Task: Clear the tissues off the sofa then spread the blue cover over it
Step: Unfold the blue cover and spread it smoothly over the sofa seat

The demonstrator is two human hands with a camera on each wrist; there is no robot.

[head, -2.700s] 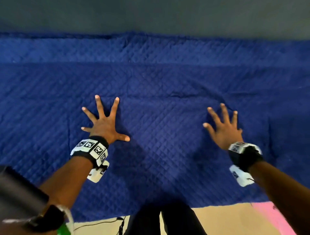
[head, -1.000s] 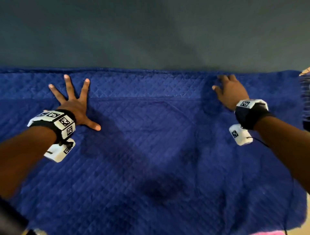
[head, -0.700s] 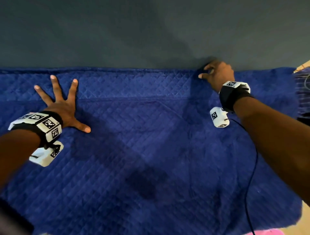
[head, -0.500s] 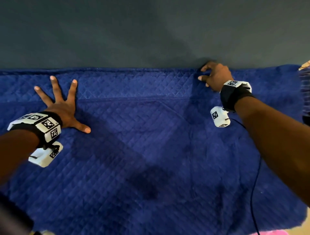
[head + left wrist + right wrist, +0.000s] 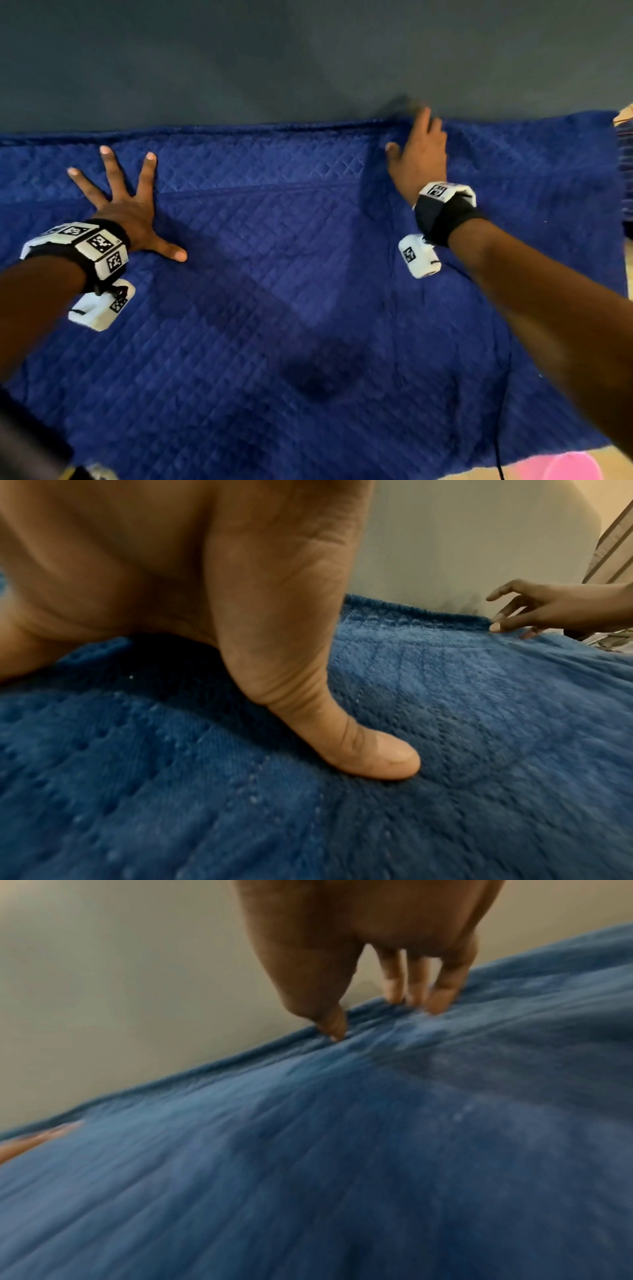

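The blue quilted cover lies spread over the whole sofa, and its top edge runs along the wall. My left hand presses flat on the cover at the left with its fingers fanned wide; the left wrist view shows its thumb lying on the fabric. My right hand reaches to the top edge at the right. Its straight fingers press down on the hem. The left wrist view shows this right hand touching the edge. No tissues are in view.
A grey wall stands right behind the sofa. A striped fabric hangs at the far right edge. A pink object lies on the pale floor at the bottom right. A thin black cable hangs from my right arm.
My right hand, curled over the cover's top edge half a second ago, now has its fingers straight on that edge. My left hand has stayed spread in place.
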